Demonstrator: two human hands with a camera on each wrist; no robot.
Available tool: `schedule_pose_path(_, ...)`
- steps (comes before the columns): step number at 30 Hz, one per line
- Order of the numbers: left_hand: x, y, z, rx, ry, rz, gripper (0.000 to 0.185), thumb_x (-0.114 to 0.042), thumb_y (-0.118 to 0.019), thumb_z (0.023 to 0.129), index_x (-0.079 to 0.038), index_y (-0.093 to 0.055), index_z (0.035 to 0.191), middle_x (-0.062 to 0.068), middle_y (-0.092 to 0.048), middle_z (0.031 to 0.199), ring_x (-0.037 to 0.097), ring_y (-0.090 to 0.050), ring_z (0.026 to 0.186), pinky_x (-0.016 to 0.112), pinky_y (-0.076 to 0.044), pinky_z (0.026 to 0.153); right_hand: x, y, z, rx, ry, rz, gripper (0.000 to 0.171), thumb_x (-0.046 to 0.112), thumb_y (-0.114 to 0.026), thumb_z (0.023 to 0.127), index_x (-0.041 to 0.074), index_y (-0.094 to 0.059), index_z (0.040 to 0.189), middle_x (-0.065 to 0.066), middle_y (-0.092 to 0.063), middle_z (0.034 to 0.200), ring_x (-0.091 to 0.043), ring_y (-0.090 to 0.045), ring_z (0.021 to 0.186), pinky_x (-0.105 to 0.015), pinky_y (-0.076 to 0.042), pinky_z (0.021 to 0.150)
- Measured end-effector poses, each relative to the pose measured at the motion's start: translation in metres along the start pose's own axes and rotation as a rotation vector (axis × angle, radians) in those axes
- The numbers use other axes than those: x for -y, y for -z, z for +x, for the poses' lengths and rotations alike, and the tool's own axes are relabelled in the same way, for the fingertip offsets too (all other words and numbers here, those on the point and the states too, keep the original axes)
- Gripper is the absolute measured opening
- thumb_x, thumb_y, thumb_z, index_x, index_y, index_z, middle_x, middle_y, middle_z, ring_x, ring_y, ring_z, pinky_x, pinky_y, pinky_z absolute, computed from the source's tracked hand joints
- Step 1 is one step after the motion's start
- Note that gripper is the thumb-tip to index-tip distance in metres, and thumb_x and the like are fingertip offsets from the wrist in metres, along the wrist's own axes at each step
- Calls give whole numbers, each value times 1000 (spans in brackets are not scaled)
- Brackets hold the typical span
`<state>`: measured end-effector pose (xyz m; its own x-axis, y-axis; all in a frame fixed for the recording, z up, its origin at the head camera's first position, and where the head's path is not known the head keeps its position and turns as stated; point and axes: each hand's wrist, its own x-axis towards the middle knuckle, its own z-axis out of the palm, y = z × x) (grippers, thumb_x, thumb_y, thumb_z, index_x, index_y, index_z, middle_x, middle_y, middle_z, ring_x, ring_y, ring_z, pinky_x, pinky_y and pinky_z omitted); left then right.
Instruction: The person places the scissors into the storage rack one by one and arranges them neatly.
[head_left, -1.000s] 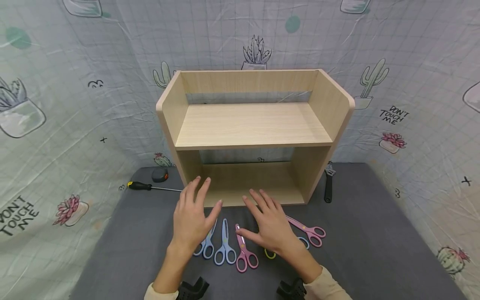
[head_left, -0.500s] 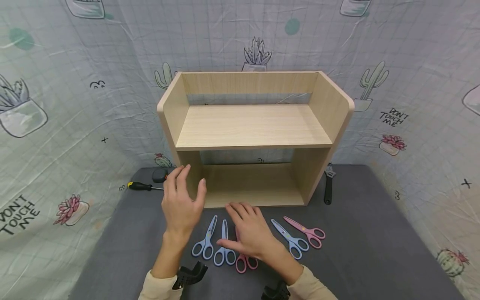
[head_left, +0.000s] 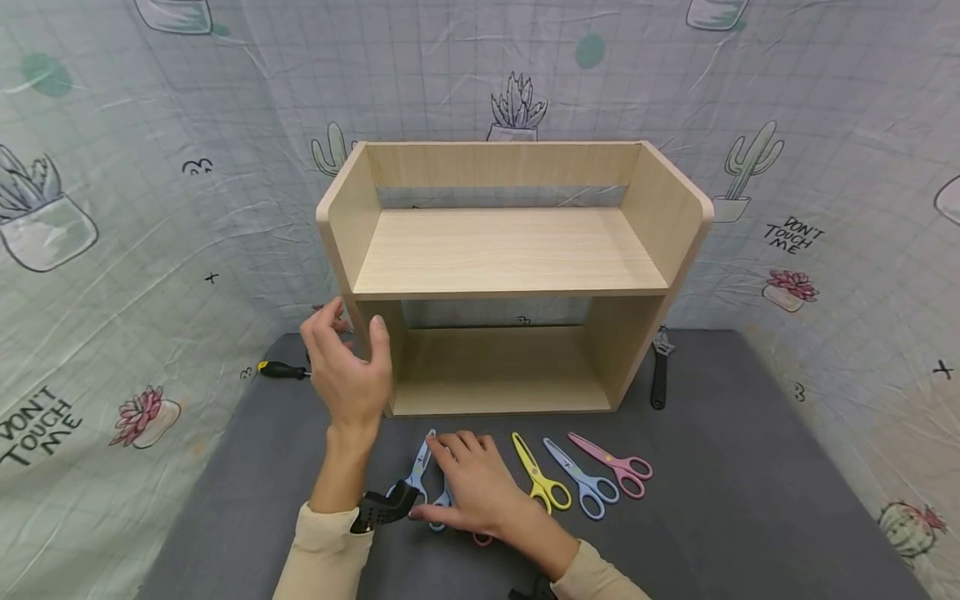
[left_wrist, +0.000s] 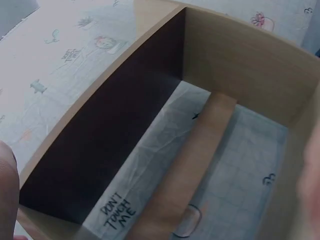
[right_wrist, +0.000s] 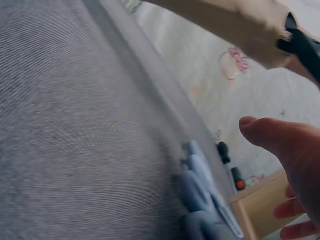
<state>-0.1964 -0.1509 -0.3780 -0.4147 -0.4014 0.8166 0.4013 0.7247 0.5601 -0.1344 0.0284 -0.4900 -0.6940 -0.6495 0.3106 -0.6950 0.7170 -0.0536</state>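
Observation:
A light wooden two-tier shelf stands at the back of the grey mat; its inside fills the left wrist view. My left hand holds the shelf's left side panel, thumb on the front edge and fingers around the outside. My right hand lies flat on the mat over blue scissors and pink scissors, fingers relaxed. In the right wrist view blue scissors lie just beyond my straight thumb. Yellow scissors, more blue scissors and pink scissors lie in a row to the right.
A black-and-yellow screwdriver lies left of the shelf, and a black wrench lies at its right. The grey mat is ringed by a wrinkled cloth backdrop printed with cacti.
My left hand has risen and moved left onto the shelf's side panel. My right hand has slid left and nearer, uncovering the yellow scissors.

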Motion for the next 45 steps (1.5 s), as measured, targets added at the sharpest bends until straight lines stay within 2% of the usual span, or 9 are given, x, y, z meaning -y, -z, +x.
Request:
schedule_pose_path(3,-1,-2,9,-9,34,-12,51,-33,-57,95,-3,-49,136,25,-54,121,36,-57,96,39,-45,71,3,-6,-1,27,3,6,90,81,-51,83,17,-52,145,2,-58,137,-19,-54,122,-44,-45,93)
schedule_pose_path(9,0,-4,22,29,95,-32,53,-34,-57,97,-6,-50,141,21,-60,124,35,-60,97,36,-43,70,6,-15,-3,29,28,-6,85,81,-54,81,17,-60,137,2,-60,127,-18,-55,115,-43,-45,89)
schedule_pose_path(16,5,-7,31,78,135,-71,45,-36,-57,99,-3,-62,129,19,-66,117,32,-64,93,33,-49,69,10,-27,-6,-21,76,-28,72,81,-58,79,21,-67,117,5,-61,113,-15,-53,102,-39,-41,84)
schedule_pose_path(21,8,-7,37,121,267,-166,44,-40,-58,98,-8,-66,128,13,-69,120,28,-65,96,27,-48,72,15,-35,-8,-22,106,-37,69,79,-57,81,21,-68,116,6,-61,109,-14,-52,100,-41,-41,85)
schedule_pose_path(27,11,-7,41,163,402,-276,44,-46,-59,96,-16,-66,128,3,-67,123,14,-60,99,31,-47,76,19,-43,-7,-113,104,-90,60,76,-61,80,23,-70,107,7,-61,103,-14,-52,96,-38,-39,84)
schedule_pose_path(31,10,-9,42,166,425,-313,42,-42,-60,96,-15,-65,127,4,-65,122,13,-57,99,31,-47,77,20,-43,-6,-128,95,-88,63,76,-61,80,23,-69,114,5,-62,103,-15,-54,96,-38,-38,82)
schedule_pose_path(36,9,-10,42,173,436,-330,42,-38,-59,96,-13,-62,130,7,-62,125,16,-56,100,33,-46,78,21,-43,-4,-73,107,-89,66,76,-56,84,30,-63,130,5,-59,107,-16,-54,103,-40,-38,82)
schedule_pose_path(40,10,-11,41,182,438,-333,44,-40,-58,97,-12,-60,131,7,-61,125,16,-55,100,34,-45,79,23,-43,-3,-37,115,-77,65,76,-55,85,31,-63,131,5,-57,107,-16,-52,103,-39,-37,81)
schedule_pose_path(45,11,-10,41,192,443,-349,45,-41,-57,97,-12,-59,131,7,-60,124,15,-53,99,34,-43,80,24,-45,-2,-36,107,-65,61,75,-56,86,31,-64,128,5,-57,106,-15,-52,101,-39,-37,80)
